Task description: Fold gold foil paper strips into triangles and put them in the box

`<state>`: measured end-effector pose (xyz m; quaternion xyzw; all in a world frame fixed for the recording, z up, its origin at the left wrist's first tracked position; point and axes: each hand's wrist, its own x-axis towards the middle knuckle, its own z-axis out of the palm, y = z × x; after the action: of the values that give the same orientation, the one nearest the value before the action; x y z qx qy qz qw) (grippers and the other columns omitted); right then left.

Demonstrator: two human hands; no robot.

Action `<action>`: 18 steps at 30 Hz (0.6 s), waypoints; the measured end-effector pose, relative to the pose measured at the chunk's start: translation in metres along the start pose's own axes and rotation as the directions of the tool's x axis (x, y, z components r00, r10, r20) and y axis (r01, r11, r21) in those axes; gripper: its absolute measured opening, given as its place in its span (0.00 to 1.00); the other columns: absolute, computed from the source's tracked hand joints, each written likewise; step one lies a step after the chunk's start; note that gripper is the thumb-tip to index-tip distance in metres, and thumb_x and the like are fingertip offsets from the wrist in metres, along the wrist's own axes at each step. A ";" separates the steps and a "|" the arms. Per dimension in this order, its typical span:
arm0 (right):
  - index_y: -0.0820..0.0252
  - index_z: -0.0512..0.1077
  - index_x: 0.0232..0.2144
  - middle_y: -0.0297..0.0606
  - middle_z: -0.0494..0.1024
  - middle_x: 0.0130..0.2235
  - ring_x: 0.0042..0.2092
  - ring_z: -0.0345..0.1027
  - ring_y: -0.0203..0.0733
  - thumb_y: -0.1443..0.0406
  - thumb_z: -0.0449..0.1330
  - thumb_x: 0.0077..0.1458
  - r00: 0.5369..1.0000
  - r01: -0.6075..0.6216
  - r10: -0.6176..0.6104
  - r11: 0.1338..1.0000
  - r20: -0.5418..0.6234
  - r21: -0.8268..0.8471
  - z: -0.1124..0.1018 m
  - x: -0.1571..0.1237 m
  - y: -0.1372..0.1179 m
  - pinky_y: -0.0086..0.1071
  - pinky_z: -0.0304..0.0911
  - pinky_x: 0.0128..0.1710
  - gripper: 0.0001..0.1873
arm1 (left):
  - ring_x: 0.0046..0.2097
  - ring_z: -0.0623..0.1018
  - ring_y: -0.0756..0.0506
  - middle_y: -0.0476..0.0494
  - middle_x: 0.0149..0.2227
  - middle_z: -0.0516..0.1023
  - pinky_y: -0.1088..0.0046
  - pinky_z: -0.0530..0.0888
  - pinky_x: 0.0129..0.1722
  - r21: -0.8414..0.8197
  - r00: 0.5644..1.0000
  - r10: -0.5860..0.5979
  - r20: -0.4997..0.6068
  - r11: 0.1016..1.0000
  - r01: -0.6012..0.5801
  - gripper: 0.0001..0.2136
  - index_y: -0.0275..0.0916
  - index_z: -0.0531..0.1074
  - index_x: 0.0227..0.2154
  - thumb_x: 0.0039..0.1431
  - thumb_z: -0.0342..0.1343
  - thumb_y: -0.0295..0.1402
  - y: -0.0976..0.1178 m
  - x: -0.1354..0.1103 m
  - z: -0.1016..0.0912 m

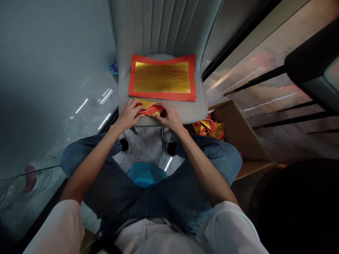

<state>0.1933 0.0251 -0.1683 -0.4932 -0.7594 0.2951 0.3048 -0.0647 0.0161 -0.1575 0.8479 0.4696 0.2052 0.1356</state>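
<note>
A partly folded sheet of red and gold paper (pixel 147 104) lies at the front of the grey chair seat (pixel 182 112). My left hand (pixel 130 113) grips its left side, thumb and fingers closed on the edge. On the opposite side my right hand (pixel 169 115) pinches the paper's right part in the same way. A red diagonal fold crosses the gold between my fingers. Just behind it lies a stack of flat red sheets (pixel 162 96), the top one bearing a large gold rectangle. Parts of the folded paper are hidden under my fingers.
To the right on the floor stands an open cardboard box (pixel 238 132) holding several folded red and gold paper pieces (pixel 209 127). The chair's ribbed backrest (pixel 164 24) rises behind the stack. A blue stool (pixel 145 174) shows between my legs. Dark furniture legs (pixel 259 79) stand farther right.
</note>
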 end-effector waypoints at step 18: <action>0.55 0.76 0.49 0.43 0.84 0.39 0.38 0.75 0.52 0.46 0.69 0.60 0.968 -0.088 0.091 0.996 -0.232 0.025 0.017 0.002 0.003 0.45 0.72 0.42 0.24 | 0.57 0.74 0.32 0.34 0.54 0.76 0.46 0.73 0.62 -0.080 0.993 0.006 -0.114 0.997 -0.015 0.16 0.42 0.77 0.51 0.71 0.60 0.47 0.002 0.002 0.006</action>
<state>0.1811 0.0251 -0.1811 -0.5560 -0.6932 0.2543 0.3818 -0.0598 0.0165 -0.1620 0.8313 0.4634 0.2724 0.1416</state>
